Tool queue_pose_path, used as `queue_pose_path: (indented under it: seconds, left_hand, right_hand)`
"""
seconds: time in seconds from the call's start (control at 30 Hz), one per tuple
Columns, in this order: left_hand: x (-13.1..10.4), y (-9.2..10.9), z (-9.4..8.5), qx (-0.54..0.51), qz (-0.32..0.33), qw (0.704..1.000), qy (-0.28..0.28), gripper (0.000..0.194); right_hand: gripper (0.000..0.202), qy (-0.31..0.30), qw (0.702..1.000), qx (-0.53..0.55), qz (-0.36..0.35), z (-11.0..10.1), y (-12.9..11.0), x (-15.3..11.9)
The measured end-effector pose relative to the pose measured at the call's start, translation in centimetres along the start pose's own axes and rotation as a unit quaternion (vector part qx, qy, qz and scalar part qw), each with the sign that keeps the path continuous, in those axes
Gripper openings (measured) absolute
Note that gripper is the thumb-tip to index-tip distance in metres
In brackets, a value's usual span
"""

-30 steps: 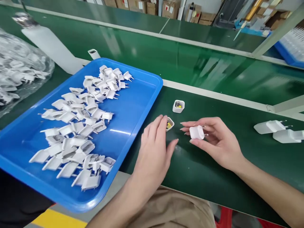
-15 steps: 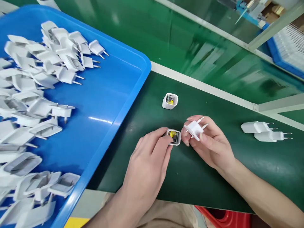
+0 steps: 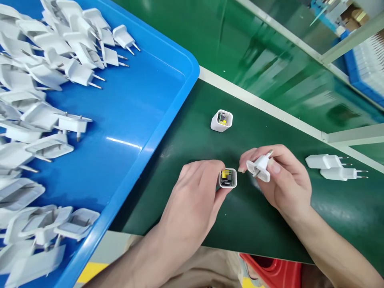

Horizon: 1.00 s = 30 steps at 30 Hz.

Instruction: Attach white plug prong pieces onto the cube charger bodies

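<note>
1. a blue tray (image 3: 156, 100) is occupying the left of the view, resting partly on the green mat (image 3: 210, 224); its near edge is running diagonally just left of the left hand.
2. loose white plug caps (image 3: 51, 80) are lying in a heap across the tray's left half, pins pointing various ways; the tray's right half is showing bare blue floor.
3. the left hand (image 3: 192, 200) is resting low over the mat, thumb and fingers pinching an open charger shell (image 3: 228, 178) at the fingertips; the shell's open face is pointing up at the camera, showing a yellow component inside.
4. a second open shell (image 3: 221, 121) is standing alone on the mat beyond the left hand, apart from both hands, also showing yellow inside.
5. the right hand (image 3: 285, 184) is pinching a single plug cap (image 3: 259, 168) between thumb and forefingers, pins pointing up and to the right; the cap is sitting just right of the held shell, near it but not touching.
6. two assembled white chargers (image 3: 333, 167) are lying side by side on the mat right of the right hand, pins pointing right, clear of the fingers.
7. a pale rail is crossing diagonally behind the mat.
</note>
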<state>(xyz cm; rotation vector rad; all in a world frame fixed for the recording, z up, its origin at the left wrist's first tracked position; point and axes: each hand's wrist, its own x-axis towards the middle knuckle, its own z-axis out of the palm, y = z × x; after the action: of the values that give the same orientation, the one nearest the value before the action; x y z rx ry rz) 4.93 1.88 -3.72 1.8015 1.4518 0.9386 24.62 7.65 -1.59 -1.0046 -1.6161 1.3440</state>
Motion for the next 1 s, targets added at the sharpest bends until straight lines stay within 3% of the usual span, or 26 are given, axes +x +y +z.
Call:
queue_pose_path:
  seconds: [0.1,0.23,0.37,0.53,0.6,0.73,0.77,0.87,0.93,1.0]
  left_hand:
    - [0.0,0.0,-0.4,-0.009,0.003,1.000,-0.003,0.028]
    - [0.0,-0.2,-0.7,-0.016,0.031,0.999,-0.017,0.018]
    - [0.0,-0.2,-0.7,-0.026,0.032,0.999,-0.017,0.014]
    - [-0.1,-0.1,-0.6,-0.029,0.019,0.999,-0.023,0.025]
    - [-0.1,-0.2,-0.6,-0.035,0.014,0.999,-0.031,0.027]
    - [-0.1,-0.3,-0.6,-0.042,0.016,0.998,-0.040,0.023]
    - [-0.1,-0.3,-0.6,-0.043,0.018,0.998,-0.040,0.022]
    - [-0.2,-0.3,-0.5,-0.042,0.024,0.998,-0.035,0.021]
    - [-0.3,-0.3,-0.5,-0.040,0.025,0.998,-0.033,0.020]
    - [-0.3,-0.3,-0.5,-0.038,0.025,0.998,-0.033,0.021]
  right_hand:
    - [0.012,-0.018,0.996,-0.063,-0.058,-0.1,-0.4,-0.2]
    - [0.017,-0.054,0.974,-0.178,-0.126,-0.1,-1.0,-0.1]
    - [0.020,-0.066,0.959,-0.225,-0.160,-0.5,-0.9,0.0]
    - [0.028,-0.081,0.946,-0.254,-0.186,-0.5,-0.8,-0.1]
    - [0.035,-0.061,0.952,-0.241,-0.180,-0.4,-1.0,-0.5]
    - [0.041,0.050,0.971,-0.203,-0.118,-0.9,-2.4,-1.4]
    - [0.036,0.045,0.975,-0.196,-0.099,-1.1,-2.8,-1.5]
    - [0.031,-0.048,0.981,-0.174,-0.076,-2.0,-4.1,-1.1]
    - [0.037,-0.112,0.968,-0.195,-0.109,-2.3,-4.6,-0.6]
    - [0.036,-0.138,0.942,-0.252,-0.172,-2.2,-4.4,-0.1]
